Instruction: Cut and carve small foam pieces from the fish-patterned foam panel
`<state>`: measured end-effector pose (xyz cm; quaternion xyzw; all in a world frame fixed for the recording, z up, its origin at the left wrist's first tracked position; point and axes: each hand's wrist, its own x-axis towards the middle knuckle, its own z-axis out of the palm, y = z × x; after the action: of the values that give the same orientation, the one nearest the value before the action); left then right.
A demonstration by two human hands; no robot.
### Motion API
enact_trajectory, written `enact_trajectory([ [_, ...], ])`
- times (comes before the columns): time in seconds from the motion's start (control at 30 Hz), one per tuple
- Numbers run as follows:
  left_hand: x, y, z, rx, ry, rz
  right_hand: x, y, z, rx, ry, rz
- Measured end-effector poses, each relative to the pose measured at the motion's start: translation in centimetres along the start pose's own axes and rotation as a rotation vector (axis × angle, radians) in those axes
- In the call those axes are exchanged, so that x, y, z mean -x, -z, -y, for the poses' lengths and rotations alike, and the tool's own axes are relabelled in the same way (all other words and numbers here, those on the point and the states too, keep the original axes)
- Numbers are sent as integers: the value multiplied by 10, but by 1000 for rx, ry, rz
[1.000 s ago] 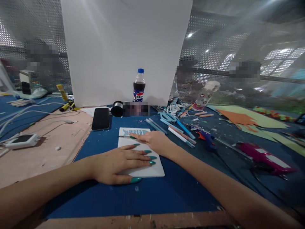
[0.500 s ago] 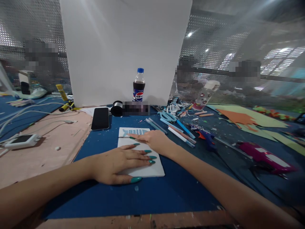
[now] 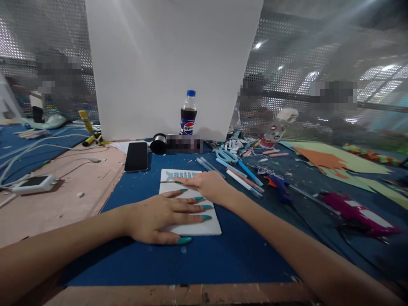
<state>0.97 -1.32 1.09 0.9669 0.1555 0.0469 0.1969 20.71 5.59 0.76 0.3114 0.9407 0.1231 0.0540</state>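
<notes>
The left hand [image 3: 156,219], at lower centre of the frame, lies palm down, its fingers straight, fanned and pointing right, the thumb set wide toward the lower edge; its fingers rest on a white board [image 3: 207,227]; the left forearm enters from the lower left corner and runs nearly level to the wrist. The right hand [image 3: 208,185], at mid-frame, is bent inward at the wrist, fingers narrow and close together, pointing left across the board's upper part; a thin strip [image 3: 165,182] projects leftward from its fingertips, though whether it is pinched or merely pressed cannot be told; the right forearm slants up from the lower right corner. Just above these fingertips, at the board's top edge, lies a light-blue fish figure [image 3: 181,174], partly covered by the right hand; the board rests on a blue mat [image 3: 159,263]. A black phone [image 3: 136,157] lies left of the board; pens [image 3: 244,182] and blue-handled scissors [image 3: 225,156] lie to its right; a cola bottle [image 3: 189,114] stands upright at upper centre.
</notes>
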Motion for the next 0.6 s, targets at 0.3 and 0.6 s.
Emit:
enact_trajectory([
  [0.3,-2,1,0,-96,12,24,-3,3,2,98,39,-18],
  [0.6,-2,-2,2,-98,26,1,-7,3,1,98,56,15],
])
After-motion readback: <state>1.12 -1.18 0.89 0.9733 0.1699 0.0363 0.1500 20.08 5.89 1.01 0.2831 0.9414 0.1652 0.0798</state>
